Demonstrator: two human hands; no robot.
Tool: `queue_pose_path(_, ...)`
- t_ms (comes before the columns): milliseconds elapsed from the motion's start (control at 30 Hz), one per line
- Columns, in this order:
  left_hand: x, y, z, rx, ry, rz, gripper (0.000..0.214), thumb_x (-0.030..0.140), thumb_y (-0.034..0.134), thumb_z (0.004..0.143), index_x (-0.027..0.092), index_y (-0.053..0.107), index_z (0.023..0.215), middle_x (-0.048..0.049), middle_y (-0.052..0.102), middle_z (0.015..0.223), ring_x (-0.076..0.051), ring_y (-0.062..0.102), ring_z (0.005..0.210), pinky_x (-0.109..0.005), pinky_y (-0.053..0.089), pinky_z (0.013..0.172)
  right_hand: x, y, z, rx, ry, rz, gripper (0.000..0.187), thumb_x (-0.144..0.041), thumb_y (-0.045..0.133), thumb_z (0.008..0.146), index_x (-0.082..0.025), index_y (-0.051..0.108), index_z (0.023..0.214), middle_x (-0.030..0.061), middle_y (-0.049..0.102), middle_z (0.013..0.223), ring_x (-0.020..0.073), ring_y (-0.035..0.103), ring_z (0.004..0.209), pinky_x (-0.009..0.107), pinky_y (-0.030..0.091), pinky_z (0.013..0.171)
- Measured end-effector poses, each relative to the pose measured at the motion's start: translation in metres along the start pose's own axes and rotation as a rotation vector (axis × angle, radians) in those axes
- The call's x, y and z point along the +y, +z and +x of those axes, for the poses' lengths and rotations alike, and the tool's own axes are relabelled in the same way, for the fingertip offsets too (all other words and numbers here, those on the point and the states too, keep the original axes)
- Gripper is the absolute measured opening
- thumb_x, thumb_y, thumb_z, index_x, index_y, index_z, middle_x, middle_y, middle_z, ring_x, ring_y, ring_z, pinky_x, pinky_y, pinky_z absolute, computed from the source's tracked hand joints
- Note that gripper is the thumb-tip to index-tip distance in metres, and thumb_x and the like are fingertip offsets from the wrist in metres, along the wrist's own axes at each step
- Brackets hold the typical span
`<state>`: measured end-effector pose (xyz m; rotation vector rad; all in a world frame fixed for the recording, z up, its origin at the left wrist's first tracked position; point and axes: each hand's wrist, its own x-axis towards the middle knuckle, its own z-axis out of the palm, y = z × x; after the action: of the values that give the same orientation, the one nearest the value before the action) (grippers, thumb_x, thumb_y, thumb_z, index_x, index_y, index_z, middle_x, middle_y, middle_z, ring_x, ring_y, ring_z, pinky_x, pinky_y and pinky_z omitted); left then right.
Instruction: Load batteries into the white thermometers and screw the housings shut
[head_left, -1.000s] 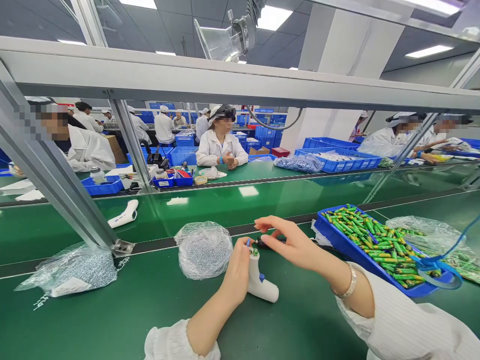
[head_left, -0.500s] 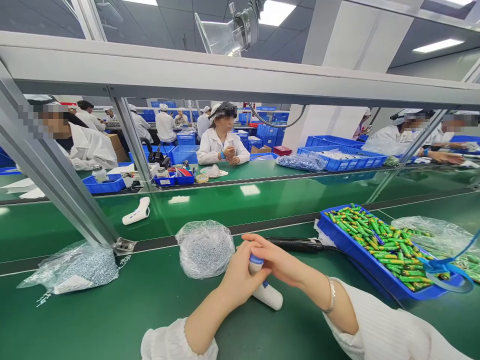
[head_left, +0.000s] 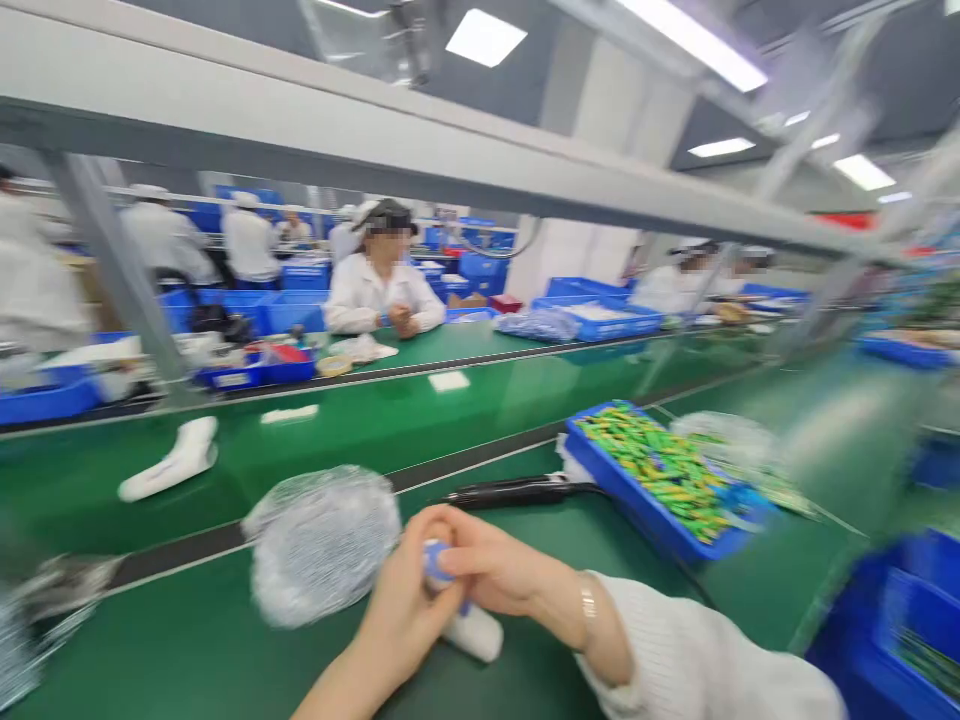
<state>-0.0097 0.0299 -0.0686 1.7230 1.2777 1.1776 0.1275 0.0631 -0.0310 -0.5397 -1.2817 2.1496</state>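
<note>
My left hand (head_left: 397, 605) is wrapped round a white handheld device (head_left: 477, 630) shaped like a forehead thermometer. The device has a blue end part that shows between my hands, and its white handle points down to the right. My right hand (head_left: 499, 570) is closed over the upper part, with the thumb pressed at the blue end. Both hands hide most of the device's head. Just left of my hands lies a clear plastic bag (head_left: 326, 545) of small silvery parts, blurred by motion.
A blue tray (head_left: 645, 480) of green and yellow batteries stands to the right, with a black electric screwdriver (head_left: 510, 491) beside it. Another white device (head_left: 172, 458) lies on the green belt. Blue bins (head_left: 900, 610) stand at lower right. A co-worker (head_left: 384, 275) sits opposite.
The view has swung to the right, so things appear shifted left and smeared. My right hand's fingers have drawn in, and its thumb now lies at the device's blue end.
</note>
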Motion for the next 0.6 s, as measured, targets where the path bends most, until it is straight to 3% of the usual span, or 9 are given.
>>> queue_pose_path(133,-0.018,-0.005,0.005,0.074,-0.041,0.056,0.062,0.045,0.054,0.076,0.020,0.033,0.130,-0.0101,0.057,0.114,-0.029,0.058,0.099,-0.041,0.048,0.081,0.004,0.003,0.017,0.043,-0.049,-0.072,0.063,-0.052,0.082,0.055,-0.017,0.048,0.096,-0.0011,0.044,0.080,0.0100,0.048,0.070,0.020,0.041,0.065)
queue_pose_path(300,0.004,-0.014,0.003,0.140,-0.055,0.080,0.077,0.053,0.048,0.078,0.019,0.020,0.141,-0.0126,0.054,0.117,-0.030,0.059,0.096,-0.038,0.052,0.067,-0.006,0.013,0.025,0.019,-0.063,-0.221,0.066,-0.064,0.075,0.057,-0.018,0.047,0.094,-0.0032,0.040,0.078,0.0062,0.038,0.062,0.016,0.034,0.056)
queue_pose_path(400,0.012,-0.015,0.004,0.213,-0.029,0.090,0.081,0.052,0.047,0.078,0.016,0.014,0.143,-0.0124,0.057,0.110,-0.030,0.060,0.095,-0.042,0.052,0.074,-0.021,0.017,0.024,-0.014,-0.065,-0.391,0.057,-0.056,0.078,0.061,-0.018,0.050,0.093,-0.0029,0.044,0.077,0.0084,0.038,0.063,0.018,0.031,0.055)
queue_pose_path(500,0.006,-0.016,0.009,0.263,0.007,0.121,0.091,0.053,0.046,0.076,0.011,0.002,0.144,-0.0153,0.057,0.111,-0.033,0.059,0.098,-0.048,0.049,0.080,-0.041,0.023,0.024,-0.036,-0.131,-0.933,0.049,-0.038,0.081,0.066,-0.019,0.053,0.101,-0.0018,0.051,0.084,0.0126,0.046,0.073,0.019,0.032,0.062)
queue_pose_path(600,-0.009,-0.016,0.013,0.266,0.008,0.178,0.111,0.057,0.057,0.066,0.009,-0.007,0.142,-0.0214,0.049,0.122,-0.037,0.055,0.104,-0.050,0.049,0.078,-0.064,0.034,0.027,-0.035,-0.077,-1.554,0.047,-0.029,0.074,0.076,-0.018,0.053,0.117,0.0004,0.058,0.087,0.0159,0.054,0.075,0.020,0.033,0.058)
